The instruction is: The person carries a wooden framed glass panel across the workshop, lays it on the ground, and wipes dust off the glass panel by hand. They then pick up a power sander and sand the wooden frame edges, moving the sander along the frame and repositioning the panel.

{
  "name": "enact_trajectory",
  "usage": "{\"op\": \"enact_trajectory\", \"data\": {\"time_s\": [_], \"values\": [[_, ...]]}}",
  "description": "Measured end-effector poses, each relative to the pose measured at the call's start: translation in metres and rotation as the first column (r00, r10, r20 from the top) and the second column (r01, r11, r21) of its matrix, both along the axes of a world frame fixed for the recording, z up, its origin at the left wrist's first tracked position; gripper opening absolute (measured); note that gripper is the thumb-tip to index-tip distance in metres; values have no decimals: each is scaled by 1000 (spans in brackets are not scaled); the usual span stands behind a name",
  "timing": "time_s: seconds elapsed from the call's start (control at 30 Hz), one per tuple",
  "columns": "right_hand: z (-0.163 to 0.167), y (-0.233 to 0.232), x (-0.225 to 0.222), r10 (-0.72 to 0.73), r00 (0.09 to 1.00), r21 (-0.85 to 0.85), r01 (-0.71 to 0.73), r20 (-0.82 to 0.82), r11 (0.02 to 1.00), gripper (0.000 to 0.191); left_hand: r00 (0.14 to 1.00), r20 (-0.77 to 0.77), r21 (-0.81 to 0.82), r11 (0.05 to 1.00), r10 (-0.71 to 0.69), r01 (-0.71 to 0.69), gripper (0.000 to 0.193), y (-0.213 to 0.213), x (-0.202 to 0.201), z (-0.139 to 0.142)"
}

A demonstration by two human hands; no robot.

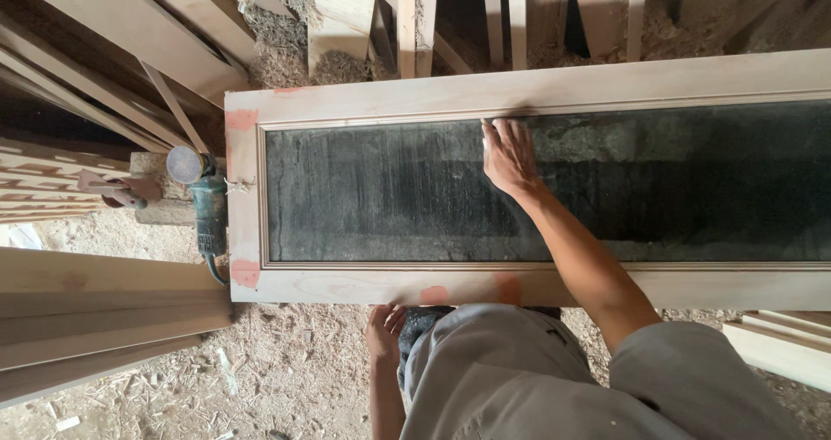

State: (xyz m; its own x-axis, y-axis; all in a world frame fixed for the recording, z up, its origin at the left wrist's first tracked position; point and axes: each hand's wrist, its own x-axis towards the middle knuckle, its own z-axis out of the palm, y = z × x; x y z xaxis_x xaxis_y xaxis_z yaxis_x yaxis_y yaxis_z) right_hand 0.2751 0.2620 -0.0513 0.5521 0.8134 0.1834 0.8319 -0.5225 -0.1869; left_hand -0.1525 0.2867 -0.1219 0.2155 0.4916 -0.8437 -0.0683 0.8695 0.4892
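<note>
Head view: left hand (383, 332) hangs below door frame (519, 289) near rail, fingers loosely curled, grasp unclear. Right hand (509, 156) flat, fingers spread, on frame's far inner edge. Frame likely stiff, heavy; grip rails. Grinder (206, 211) left of frame.

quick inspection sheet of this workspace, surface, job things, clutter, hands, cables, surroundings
surface: dark scuffed bench top showing through the frame opening
job's things: pale wooden door frame lying flat, pinkish filler patches at corners and near rail
clutter: green angle grinder with disc at the frame's left end
grippers: right hand flat, fingers spread, fingertips at the far inner moulding; left hand at the near rail's underside edge, its grip not clear
cables: dark cord curling from the grinder's tail
surroundings: stacked wooden planks left, timber lengths beyond, sawdust-covered floor
</note>
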Motion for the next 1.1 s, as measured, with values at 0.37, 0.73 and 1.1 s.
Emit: {"op": "enact_trajectory", "data": {"time_s": [0.37, 0.73, 1.1], "values": [[7, -2, 3, 39, 999, -38, -40, -35, 998, 47, 1000, 22, -2, 1000, 7, -7, 22, 2, 2, -2], [-1, 10, 2, 29, 963, 23, -36, 270, 999, 34, 999, 26, -25, 999, 47, -47, 21, -3, 2, -1], [-5, 22, 36, 149, 989, -115, -147, 8, 982, 27, 995, 69, -15, 998, 66, -65, 18, -2, 2, -3]]}}
